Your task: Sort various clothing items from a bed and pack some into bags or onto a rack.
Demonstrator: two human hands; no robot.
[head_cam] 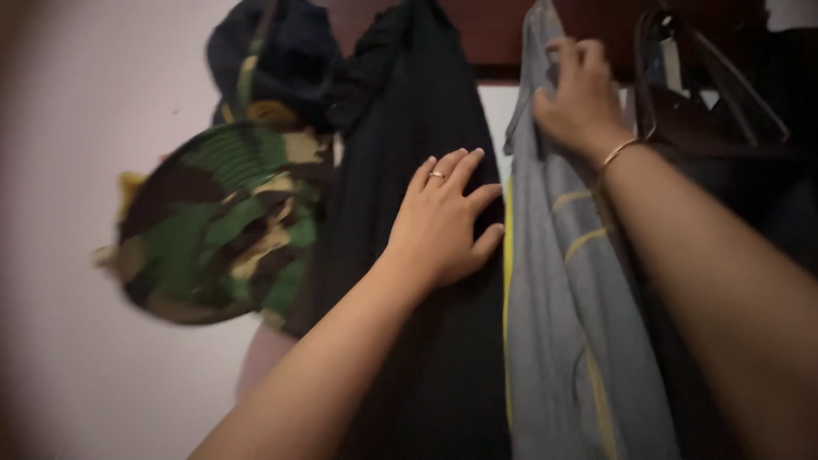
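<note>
The right hand [581, 100] is clenched on the upper edge of a grey garment [569, 298] with yellow stripes, which hangs on the right of the row with its long axis running straight down from the dark rail [503, 34] at the top. The left hand [445, 220] lies flat with fingers spread on the black garment [417, 358] just left of the grey one, grasping nothing. A camouflage hat [217, 226] hangs farther left against the pale wall [68, 170], and a dark bag [707, 111] hangs to the right.
</note>
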